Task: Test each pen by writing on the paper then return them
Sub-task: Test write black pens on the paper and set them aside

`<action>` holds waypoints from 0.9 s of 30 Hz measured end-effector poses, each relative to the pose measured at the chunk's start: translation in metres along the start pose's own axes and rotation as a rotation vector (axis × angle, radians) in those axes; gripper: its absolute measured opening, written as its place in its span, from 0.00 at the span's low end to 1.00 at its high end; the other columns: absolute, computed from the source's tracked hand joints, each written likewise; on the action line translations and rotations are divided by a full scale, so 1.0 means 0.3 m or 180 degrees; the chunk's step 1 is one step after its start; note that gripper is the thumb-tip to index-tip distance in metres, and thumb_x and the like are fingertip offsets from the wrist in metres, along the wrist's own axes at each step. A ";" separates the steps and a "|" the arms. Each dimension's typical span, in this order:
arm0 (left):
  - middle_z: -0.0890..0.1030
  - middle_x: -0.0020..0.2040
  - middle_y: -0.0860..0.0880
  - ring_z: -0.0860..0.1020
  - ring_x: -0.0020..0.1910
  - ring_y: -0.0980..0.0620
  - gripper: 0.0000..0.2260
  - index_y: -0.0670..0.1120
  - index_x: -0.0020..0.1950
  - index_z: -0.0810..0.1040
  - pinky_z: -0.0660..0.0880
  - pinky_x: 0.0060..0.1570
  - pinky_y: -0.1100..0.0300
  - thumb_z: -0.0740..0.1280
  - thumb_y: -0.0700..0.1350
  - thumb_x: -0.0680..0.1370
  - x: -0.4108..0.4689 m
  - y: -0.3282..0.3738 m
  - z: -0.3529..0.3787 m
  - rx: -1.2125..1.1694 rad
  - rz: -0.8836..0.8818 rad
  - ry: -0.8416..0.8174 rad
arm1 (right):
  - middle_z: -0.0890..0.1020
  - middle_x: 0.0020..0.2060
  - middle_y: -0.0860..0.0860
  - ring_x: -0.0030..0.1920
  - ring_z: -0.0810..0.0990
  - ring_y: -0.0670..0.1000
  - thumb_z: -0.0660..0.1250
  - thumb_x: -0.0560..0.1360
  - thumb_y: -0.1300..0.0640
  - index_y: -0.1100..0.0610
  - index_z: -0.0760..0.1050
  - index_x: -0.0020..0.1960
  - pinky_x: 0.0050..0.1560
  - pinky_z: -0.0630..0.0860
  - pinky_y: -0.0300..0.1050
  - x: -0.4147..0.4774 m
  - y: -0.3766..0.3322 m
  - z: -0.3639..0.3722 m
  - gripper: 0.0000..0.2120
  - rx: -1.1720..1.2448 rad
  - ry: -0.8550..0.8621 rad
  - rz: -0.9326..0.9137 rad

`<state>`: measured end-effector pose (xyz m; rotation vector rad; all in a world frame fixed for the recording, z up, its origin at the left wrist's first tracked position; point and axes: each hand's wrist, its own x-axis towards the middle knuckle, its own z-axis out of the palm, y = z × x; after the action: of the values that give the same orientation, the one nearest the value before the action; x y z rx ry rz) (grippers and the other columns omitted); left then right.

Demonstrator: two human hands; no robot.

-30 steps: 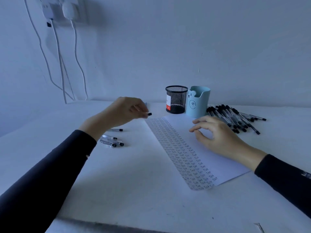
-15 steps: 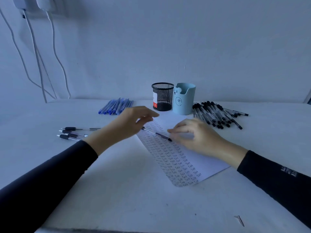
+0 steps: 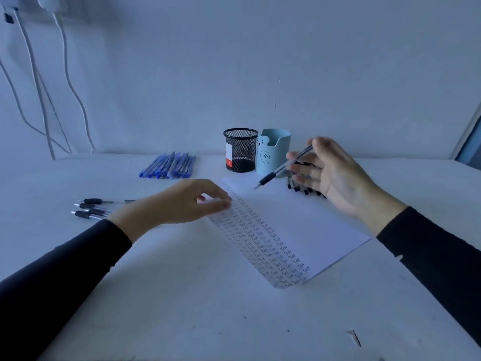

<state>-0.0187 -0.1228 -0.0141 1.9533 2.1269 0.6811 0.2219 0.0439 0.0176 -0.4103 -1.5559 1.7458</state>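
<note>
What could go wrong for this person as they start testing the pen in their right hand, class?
The right hand grips the pen far from its tip, so it may slip or wobble. The left hand touches only the left edge of the paper, so the sheet could slide while writing.

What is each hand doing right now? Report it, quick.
Left hand: open, fingers relaxed at the left edge of the paper, holding nothing.
Right hand: holds a pen, tip angled down toward the paper.
</note>
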 end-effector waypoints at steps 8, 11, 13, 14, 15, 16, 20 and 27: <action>0.68 0.69 0.65 0.66 0.67 0.63 0.34 0.64 0.68 0.71 0.61 0.67 0.62 0.66 0.74 0.64 -0.006 -0.019 0.015 0.0262 -0.0192 -0.0436 | 0.57 0.23 0.47 0.22 0.52 0.46 0.54 0.78 0.39 0.51 0.81 0.55 0.25 0.48 0.38 -0.034 -0.029 0.039 0.23 0.0908 -0.0368 0.0983; 0.67 0.69 0.66 0.65 0.67 0.62 0.40 0.65 0.68 0.70 0.59 0.65 0.64 0.66 0.78 0.59 -0.003 -0.019 0.015 0.0275 -0.0210 -0.0461 | 0.55 0.21 0.46 0.18 0.53 0.44 0.52 0.76 0.43 0.57 0.82 0.44 0.20 0.49 0.34 -0.040 -0.033 0.040 0.25 0.1185 -0.0071 0.1014; 0.67 0.69 0.66 0.65 0.68 0.62 0.39 0.65 0.68 0.70 0.59 0.66 0.63 0.67 0.77 0.59 -0.004 -0.018 0.010 0.0190 -0.0242 -0.0485 | 0.57 0.22 0.45 0.18 0.53 0.44 0.55 0.76 0.42 0.56 0.81 0.43 0.19 0.49 0.33 -0.045 -0.040 0.048 0.23 0.1076 0.0079 0.0945; 0.67 0.69 0.66 0.65 0.68 0.62 0.39 0.65 0.68 0.71 0.60 0.67 0.62 0.68 0.77 0.59 -0.006 -0.017 0.009 0.0146 -0.0265 -0.0494 | 0.58 0.22 0.45 0.18 0.52 0.43 0.59 0.75 0.40 0.55 0.80 0.44 0.18 0.49 0.34 -0.046 -0.043 0.054 0.21 0.0929 0.0096 0.0893; 0.67 0.69 0.66 0.65 0.68 0.62 0.37 0.65 0.68 0.71 0.60 0.68 0.62 0.68 0.76 0.60 -0.008 -0.015 0.007 0.0120 -0.0280 -0.0499 | 0.59 0.23 0.45 0.18 0.53 0.42 0.62 0.74 0.38 0.53 0.79 0.47 0.18 0.49 0.35 -0.046 -0.042 0.057 0.19 0.0755 0.0099 0.0824; 0.67 0.69 0.66 0.65 0.67 0.62 0.35 0.65 0.67 0.71 0.61 0.68 0.61 0.68 0.74 0.63 -0.009 -0.013 0.007 0.0095 -0.0293 -0.0497 | 0.61 0.23 0.44 0.18 0.53 0.42 0.63 0.75 0.38 0.52 0.78 0.49 0.18 0.49 0.34 -0.046 -0.040 0.061 0.18 0.0626 0.0086 0.0744; 0.68 0.69 0.65 0.67 0.67 0.61 0.30 0.63 0.67 0.72 0.63 0.69 0.59 0.67 0.70 0.67 -0.008 -0.003 0.004 0.0104 -0.0311 -0.0477 | 0.77 0.27 0.48 0.23 0.71 0.44 0.56 0.83 0.47 0.53 0.77 0.59 0.23 0.68 0.34 -0.041 -0.017 0.055 0.15 0.0860 -0.0115 0.0770; 0.67 0.68 0.65 0.66 0.67 0.61 0.36 0.65 0.67 0.70 0.62 0.66 0.61 0.66 0.76 0.62 -0.007 -0.014 0.009 0.0165 -0.0302 -0.0497 | 0.83 0.33 0.57 0.29 0.78 0.50 0.52 0.83 0.48 0.60 0.74 0.65 0.28 0.74 0.40 -0.116 0.026 0.045 0.21 -0.0352 -0.0790 0.1351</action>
<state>-0.0212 -0.1244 -0.0185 1.8503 2.1456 0.4458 0.2335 0.0100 0.0049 -0.6358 -1.8477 2.1007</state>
